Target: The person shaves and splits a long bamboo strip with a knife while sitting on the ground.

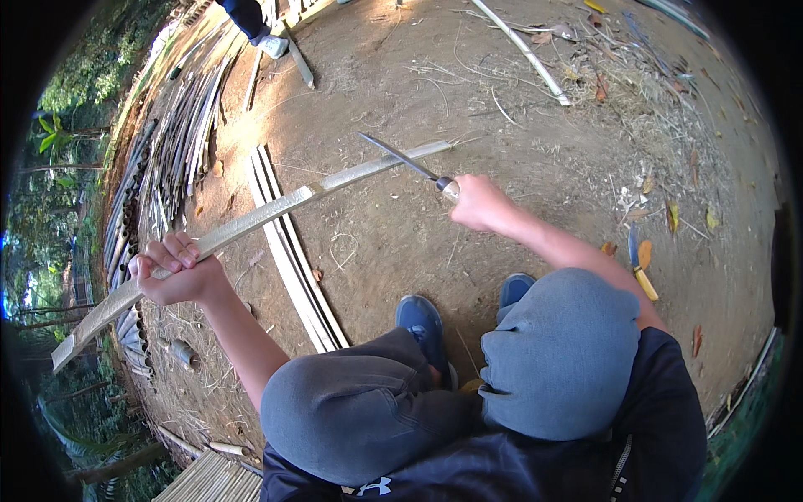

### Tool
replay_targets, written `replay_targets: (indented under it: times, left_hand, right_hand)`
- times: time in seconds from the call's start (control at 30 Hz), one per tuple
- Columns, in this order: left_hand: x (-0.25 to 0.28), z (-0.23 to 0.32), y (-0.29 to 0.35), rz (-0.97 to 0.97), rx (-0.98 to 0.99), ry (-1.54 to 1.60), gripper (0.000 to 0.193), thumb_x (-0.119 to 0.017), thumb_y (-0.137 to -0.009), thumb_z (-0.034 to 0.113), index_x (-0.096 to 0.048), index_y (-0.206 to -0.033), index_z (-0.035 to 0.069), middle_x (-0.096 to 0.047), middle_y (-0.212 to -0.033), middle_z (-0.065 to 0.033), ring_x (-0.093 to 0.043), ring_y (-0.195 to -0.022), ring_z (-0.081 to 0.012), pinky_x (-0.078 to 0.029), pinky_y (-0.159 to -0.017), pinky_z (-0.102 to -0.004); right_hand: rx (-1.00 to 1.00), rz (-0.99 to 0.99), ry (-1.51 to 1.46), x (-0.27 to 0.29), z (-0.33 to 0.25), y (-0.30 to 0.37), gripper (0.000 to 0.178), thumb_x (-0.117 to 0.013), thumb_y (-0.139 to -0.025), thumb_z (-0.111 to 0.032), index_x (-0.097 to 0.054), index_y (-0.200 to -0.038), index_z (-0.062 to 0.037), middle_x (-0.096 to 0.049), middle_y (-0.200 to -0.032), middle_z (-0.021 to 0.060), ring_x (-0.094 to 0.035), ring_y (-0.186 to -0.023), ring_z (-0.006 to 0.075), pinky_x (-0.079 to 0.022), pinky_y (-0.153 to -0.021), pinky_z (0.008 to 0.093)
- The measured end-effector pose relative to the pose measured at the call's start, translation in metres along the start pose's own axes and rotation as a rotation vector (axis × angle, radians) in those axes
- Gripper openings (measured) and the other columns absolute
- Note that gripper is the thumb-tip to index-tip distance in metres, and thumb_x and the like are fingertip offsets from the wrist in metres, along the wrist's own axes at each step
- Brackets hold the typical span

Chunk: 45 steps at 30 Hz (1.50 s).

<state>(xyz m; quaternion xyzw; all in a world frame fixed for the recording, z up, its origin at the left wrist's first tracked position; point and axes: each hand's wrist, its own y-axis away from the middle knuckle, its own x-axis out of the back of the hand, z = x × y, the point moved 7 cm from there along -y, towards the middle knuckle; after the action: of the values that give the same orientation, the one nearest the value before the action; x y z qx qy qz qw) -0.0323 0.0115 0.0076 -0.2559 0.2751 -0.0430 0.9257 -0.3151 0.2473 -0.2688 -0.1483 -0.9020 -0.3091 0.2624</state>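
A long split bamboo strip (251, 219) slants across the view, from low on the left up toward the middle. My left hand (178, 269) is closed around it near its lower left part. In my right hand (478, 203) is the handle of a knife (401, 156), its narrow dark blade pointing up and to the left. The blade overlaps the strip near its far end; whether they touch I cannot tell. Under the strip, several pale bamboo slats (293, 266) lie side by side on the dirt.
A second knife (640, 266) with a yellowish handle lies on the ground at my right. Many bamboo poles (180, 125) are piled at the left. One pale stick (527, 54) lies far off, and another person's shoe (273, 46) shows at the top. Slatted bamboo (213, 478) is at lower left.
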Motion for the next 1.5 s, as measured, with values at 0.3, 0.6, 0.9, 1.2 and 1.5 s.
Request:
replay_targets:
  times: [0.3,0.6,0.9,1.2,1.5]
  left_hand:
    - [0.005,-0.005,-0.002,0.027,0.018,-0.005,0.032,-0.039,-0.088,0.026,-0.024,-0.061,0.018,-0.029,-0.050,0.0029,-0.024,-0.036,-0.0093,-0.025,-0.037,-0.0233]
    - [0.014,-0.017,-0.005,0.072,0.066,-0.021,0.032,-0.041,-0.085,0.027,-0.023,-0.060,0.018,-0.028,-0.050,0.0024,-0.025,-0.038,-0.0100,-0.024,-0.038,-0.0238]
    - [0.012,-0.012,0.001,0.149,0.047,-0.055,0.032,-0.041,-0.083,0.028,-0.021,-0.060,0.018,-0.026,-0.052,0.0021,-0.024,-0.038,-0.0112,-0.024,-0.039,-0.0253]
    - [0.021,-0.023,-0.005,0.178,0.094,-0.024,0.032,-0.042,-0.082,0.027,-0.022,-0.059,0.018,-0.026,-0.051,0.0015,-0.024,-0.038,-0.0119,-0.024,-0.038,-0.0256]
    - [0.018,-0.015,-0.005,0.148,0.058,-0.035,0.032,-0.041,-0.083,0.027,-0.022,-0.059,0.018,-0.026,-0.050,0.0015,-0.023,-0.038,-0.0114,-0.022,-0.038,-0.0253]
  right_hand:
    - [-0.077,-0.036,0.053,-0.005,0.033,-0.023,0.008,-0.056,-0.080,-0.005,-0.059,-0.087,-0.0011,-0.061,-0.071,0.0106,-0.062,-0.062,0.0211,-0.046,-0.050,0.0384]
    - [-0.171,0.096,0.038,0.002,0.092,-0.046,0.013,-0.060,-0.077,-0.007,-0.061,-0.087,0.0000,-0.068,-0.081,0.0178,-0.069,-0.077,0.0318,-0.053,-0.069,0.0431]
    - [-0.011,0.187,-0.007,-0.014,0.097,-0.023,0.012,-0.060,-0.078,-0.010,-0.060,-0.088,-0.0042,-0.068,-0.079,0.0141,-0.069,-0.076,0.0298,-0.052,-0.066,0.0422]
    - [-0.203,0.133,0.052,-0.007,0.119,-0.044,0.022,-0.058,-0.077,-0.009,-0.065,-0.098,-0.0026,-0.070,-0.092,0.0185,-0.070,-0.086,0.0336,-0.054,-0.075,0.0456]
    - [-0.127,0.167,0.094,-0.016,0.070,-0.033,0.021,-0.057,-0.083,-0.011,-0.065,-0.101,-0.0033,-0.071,-0.092,0.0176,-0.071,-0.086,0.0338,-0.056,-0.075,0.0448]
